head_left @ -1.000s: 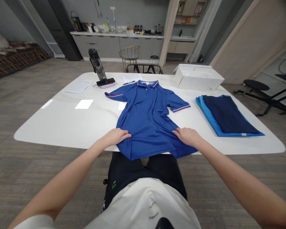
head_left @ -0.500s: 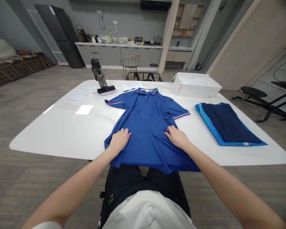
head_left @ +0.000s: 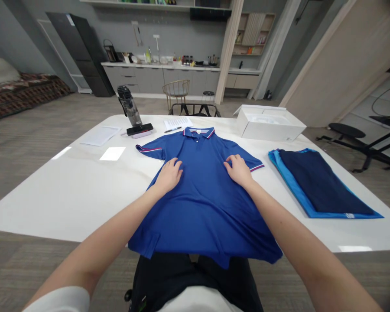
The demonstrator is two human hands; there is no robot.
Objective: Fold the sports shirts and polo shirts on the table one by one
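On glossy tabletop [head_left: 84, 186], rumpled polo [head_left: 199, 199]

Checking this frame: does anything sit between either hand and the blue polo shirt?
Nothing visible does. The left hand and right hand are directly over opposite sides of the blue polo shirt. The folded garments and white box lie off to the right, outside both hands' way.

Cut off at the left edge, couch [head_left: 22, 93]; at the right, table [head_left: 68, 195]; at the bottom, 2 arms [head_left: 117, 229] and trousers [head_left: 198, 277]; too small to read, printed paper [head_left: 178, 122] and label [head_left: 350, 216] on folded clothes [head_left: 325, 184]; hidden under left hand [head_left: 170, 175] and right hand [head_left: 239, 170], patches of blue shirt [head_left: 203, 186].
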